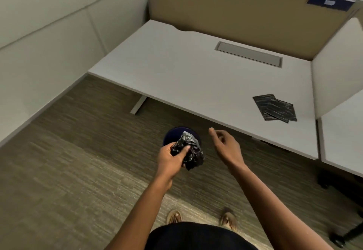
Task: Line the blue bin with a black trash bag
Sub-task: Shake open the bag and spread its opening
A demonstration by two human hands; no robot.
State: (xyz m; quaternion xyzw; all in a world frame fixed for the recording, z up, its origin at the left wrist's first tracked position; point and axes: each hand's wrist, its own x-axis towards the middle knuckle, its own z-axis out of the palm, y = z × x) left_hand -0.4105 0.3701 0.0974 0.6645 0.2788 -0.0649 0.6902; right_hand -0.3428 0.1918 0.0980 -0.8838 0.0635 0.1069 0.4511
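Observation:
A round blue bin (pixel 172 134) stands on the carpet in front of the desk, mostly hidden behind what I hold. My left hand (pixel 171 160) grips a crumpled black trash bag (pixel 191 152) right above the bin's mouth. To the right of the bag my right hand (pixel 225 144) hovers with loosely curled fingers and holds nothing. Two folded black trash bags (pixel 276 107) lie overlapping on the desk near its right front corner.
The white desk (pixel 186 73) has a grey cable hatch (pixel 249 53) and tan partition panels behind and to the right. A desk leg (pixel 138 104) stands on the floor left of the bin. Chair casters (pixel 337 240) show at the lower right. My feet are below.

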